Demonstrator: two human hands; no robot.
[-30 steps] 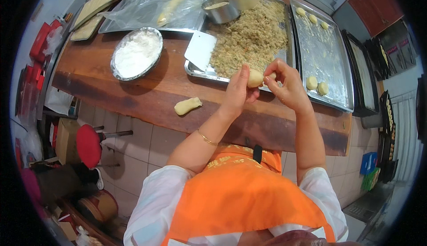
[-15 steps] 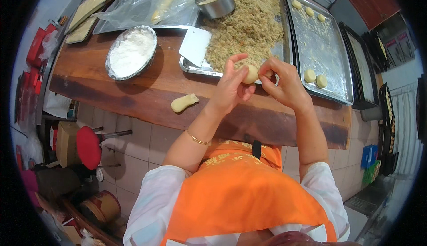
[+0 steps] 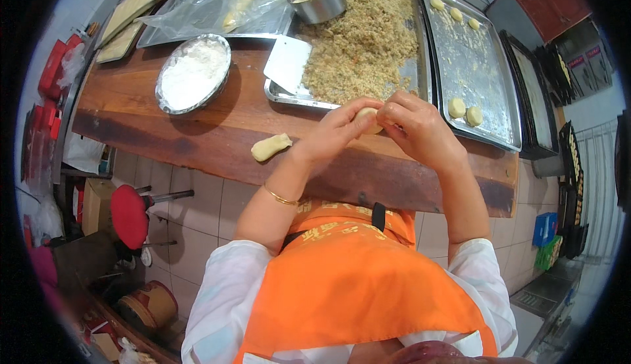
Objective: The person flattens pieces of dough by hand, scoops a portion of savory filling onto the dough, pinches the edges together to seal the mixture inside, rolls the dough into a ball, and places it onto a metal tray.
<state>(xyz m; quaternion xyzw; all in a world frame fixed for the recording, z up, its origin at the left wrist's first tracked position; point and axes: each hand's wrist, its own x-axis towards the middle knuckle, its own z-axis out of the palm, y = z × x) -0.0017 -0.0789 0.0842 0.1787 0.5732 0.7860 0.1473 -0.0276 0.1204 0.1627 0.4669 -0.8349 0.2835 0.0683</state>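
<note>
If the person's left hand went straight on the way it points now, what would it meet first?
Past the dough ball it holds, the left hand would probably meet the right hand first, though exact depth is hard to judge.

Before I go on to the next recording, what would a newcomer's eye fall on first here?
Probably the bright orange apron, filling the lower middle of the view. Above it, over the wooden table, the left hand holds a pale dough piece, with the right hand close against it. Beyond them lies a crumbly tan mixture heaped in a metal tray.
</note>
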